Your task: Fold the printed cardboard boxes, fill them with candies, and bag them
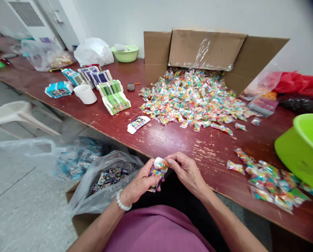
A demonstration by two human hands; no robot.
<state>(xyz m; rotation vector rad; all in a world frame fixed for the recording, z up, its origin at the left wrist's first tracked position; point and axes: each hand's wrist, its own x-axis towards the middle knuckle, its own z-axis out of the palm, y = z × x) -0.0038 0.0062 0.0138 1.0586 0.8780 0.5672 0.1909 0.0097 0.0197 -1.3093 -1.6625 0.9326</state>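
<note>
My left hand (138, 183) is wrapped round a small purple printed carton (156, 173), held upright with its white top flap raised. A clear candy packet (162, 164) with orange pieces shows at the carton's opening. Fingers and thumb of my right hand (189, 174) pinch together at that packet's edge. On the table beyond lies a flattened purple carton (138, 124). A large heap of wrapped candy packets (195, 96) spills from a cardboard box (207, 49) on its side. Near my right arm is a smaller group of packets (273, 183).
Bundled flat cartons in green (114, 97), purple and blue stand beside a white cup (85, 94) on the red table (172, 138). A green basin (300, 147) sits at the right. Below the table edge, a plastic-lined box (80, 197) holds filled cartons. A white stool (22, 112) stands left.
</note>
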